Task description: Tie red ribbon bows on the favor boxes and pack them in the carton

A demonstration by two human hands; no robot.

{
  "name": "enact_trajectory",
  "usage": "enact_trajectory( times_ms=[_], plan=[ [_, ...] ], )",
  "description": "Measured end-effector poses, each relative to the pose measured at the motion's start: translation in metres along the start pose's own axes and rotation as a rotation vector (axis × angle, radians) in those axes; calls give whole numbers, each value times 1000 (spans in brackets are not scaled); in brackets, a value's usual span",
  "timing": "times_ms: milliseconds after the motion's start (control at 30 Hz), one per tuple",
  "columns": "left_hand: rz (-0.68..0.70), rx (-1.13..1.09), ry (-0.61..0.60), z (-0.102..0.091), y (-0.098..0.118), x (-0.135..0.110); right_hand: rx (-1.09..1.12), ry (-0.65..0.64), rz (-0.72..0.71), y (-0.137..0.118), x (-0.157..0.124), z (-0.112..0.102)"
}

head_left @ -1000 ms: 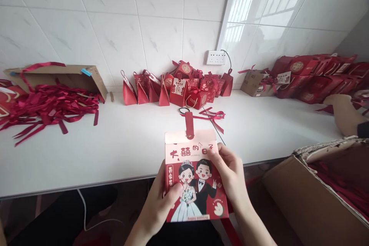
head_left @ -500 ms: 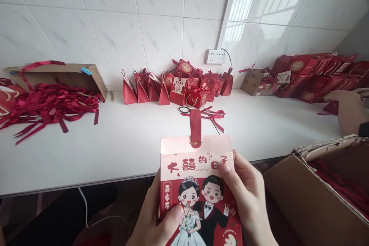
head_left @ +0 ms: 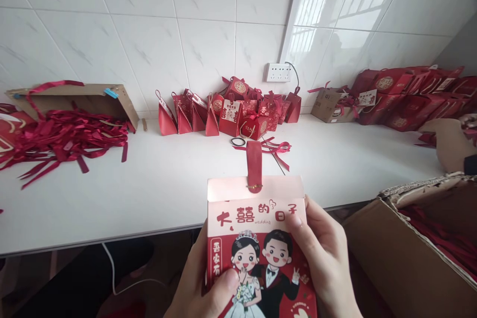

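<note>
A red and pale pink wedding gift box (head_left: 246, 243) is held upright in front of me, its cartoon bride and groom facing me. My left hand (head_left: 208, 283) grips its left side, thumb flat on the front. On the right side, my right hand (head_left: 320, 253) holds it with the thumb near the printed characters; the fingers behind the box are hidden. A red strap handle (head_left: 254, 164) stands up from the folded top flap, fixed by a small gold-coloured fastener. The lower end of the box runs out of view.
Several small red gift boxes (head_left: 231, 114) line the white table (head_left: 179, 184) by the wall. Red ribbons (head_left: 74, 134) spill from a cardboard box (head_left: 126, 104) at left. Another person's hand (head_left: 445, 139) is beside stacked red boxes (head_left: 406, 89). An open carton (head_left: 395, 243) stands at lower right.
The gift box and my right hand have shifted very slightly to the right, with both hands keeping their hold. The other person's hand moved a little among the red boxes.
</note>
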State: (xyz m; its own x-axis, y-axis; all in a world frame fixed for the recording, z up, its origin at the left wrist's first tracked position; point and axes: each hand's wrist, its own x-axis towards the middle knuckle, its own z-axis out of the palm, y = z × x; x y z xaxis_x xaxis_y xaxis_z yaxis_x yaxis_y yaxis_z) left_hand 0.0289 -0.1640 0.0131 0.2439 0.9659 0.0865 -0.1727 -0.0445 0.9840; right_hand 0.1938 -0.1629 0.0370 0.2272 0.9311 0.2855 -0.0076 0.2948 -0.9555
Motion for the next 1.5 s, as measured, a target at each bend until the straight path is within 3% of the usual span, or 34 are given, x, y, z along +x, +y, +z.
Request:
enact_trajectory(
  times_ms=[167, 233, 400, 500, 567, 633, 733, 833, 933, 1033, 1200, 1500],
  plan=[
    [224, 304, -114, -23, -21, 42, -245, -23, -272, 27, 32, -6],
    [235, 438, -136, -32, -33, 66, -309, -78, -349, 50, 51, -7],
    [151, 616, -276, -55, -38, 98, -305, -209, -202, 96, 78, -18],
    [270, 661, -279, -64, -20, 100, -322, -171, -312, 91, 78, -30],
    [371, 660, -147, -61, -4, 104, -384, -75, -456, 75, 80, -31],
    [484, 659, -18, -49, 10, 112, -465, -49, -610, 59, 85, -24],
    [588, 734, 19, -27, 21, 128, -537, -128, -760, 47, 99, -8],
    [571, 803, -47, -15, 21, 139, -518, -185, -710, 50, 108, 3],
    [562, 700, -122, -14, 14, 143, -440, -199, -596, 59, 108, 6],
    [647, 619, -122, -15, 4, 145, -383, -164, -546, 65, 104, 7],
    [848, 670, -32, -12, -7, 146, -344, -113, -572, 69, 100, 11],
    [806, 490, -81, -10, -10, 145, -321, -74, -624, 72, 101, 13]
  ],
)
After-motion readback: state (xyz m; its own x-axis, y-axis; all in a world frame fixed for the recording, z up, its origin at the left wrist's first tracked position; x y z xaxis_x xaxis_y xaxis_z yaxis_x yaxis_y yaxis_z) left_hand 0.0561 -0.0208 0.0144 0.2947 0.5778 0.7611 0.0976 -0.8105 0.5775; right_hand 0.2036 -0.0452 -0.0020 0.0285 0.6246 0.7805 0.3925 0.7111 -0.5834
